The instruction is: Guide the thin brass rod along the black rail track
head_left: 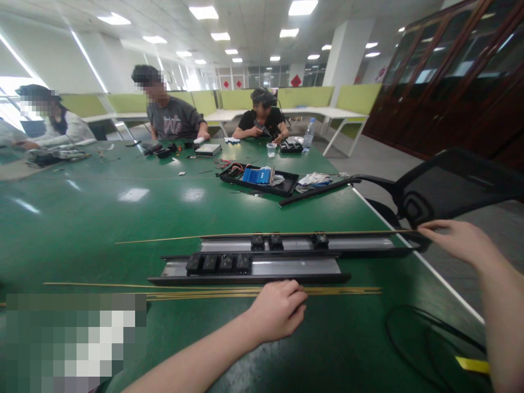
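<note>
Head view: taking the near rail point(295, 267), a black-edged channel with a pale bed, as landmark, four black blocks point(218, 263) sit in its left half, and a longer far rail point(356, 245) lies just beyond it, reaching further right, with three black blocks point(276, 241) spaced along it. The right hand point(458, 240), past the near rail's right end, has its fingertips closed on one end of a long brass rod point(164, 239); the rod runs leftward along the far edge of the far rail, its other end out beyond the near rail's left half, though whether it touches the far rail cannot be told. On this side of the near rail lies a bundle of brass rods point(196, 295), roughly parallel to it. The left hand point(282, 308) rests over the bundle with fingers curled, covering part of it; whether it grips any rod is hidden. Right of the near rail, a black mesh chair point(454, 180) stands at the table's point(102, 218) edge, behind the right hand, and a loose black cable point(388, 327) loops nearer the person. Well beyond the near rail are a black tray point(280, 189) holding a blue object point(257, 175), pale gloves point(315, 181), a black bar point(313, 194), a clear cup point(271, 149) and a bottle point(309, 134), with three people seated farther off.
</note>
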`<control>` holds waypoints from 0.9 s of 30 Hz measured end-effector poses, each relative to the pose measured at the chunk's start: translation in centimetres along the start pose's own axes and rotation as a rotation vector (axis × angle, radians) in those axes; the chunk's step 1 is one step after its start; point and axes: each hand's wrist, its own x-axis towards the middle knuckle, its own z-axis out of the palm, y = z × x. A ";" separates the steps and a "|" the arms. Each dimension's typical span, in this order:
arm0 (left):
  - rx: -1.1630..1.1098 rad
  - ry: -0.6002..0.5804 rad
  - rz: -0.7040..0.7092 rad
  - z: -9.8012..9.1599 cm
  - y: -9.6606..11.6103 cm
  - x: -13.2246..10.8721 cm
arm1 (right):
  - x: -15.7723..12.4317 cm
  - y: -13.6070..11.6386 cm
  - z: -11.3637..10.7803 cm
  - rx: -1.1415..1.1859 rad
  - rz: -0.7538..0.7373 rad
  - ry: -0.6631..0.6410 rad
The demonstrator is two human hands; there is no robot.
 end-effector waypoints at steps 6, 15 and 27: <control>0.008 -0.008 -0.001 0.1 -0.1 -0.1 | 0.6 0.8 0.5 -0.057 0.027 0.011; 0.023 -0.008 0.006 0.1 0.0 0.0 | 1.0 1.3 0.9 -0.091 0.060 0.063; 0.021 -0.012 0.008 0.1 -0.2 -0.1 | 0.5 1.1 0.6 -0.106 0.219 0.045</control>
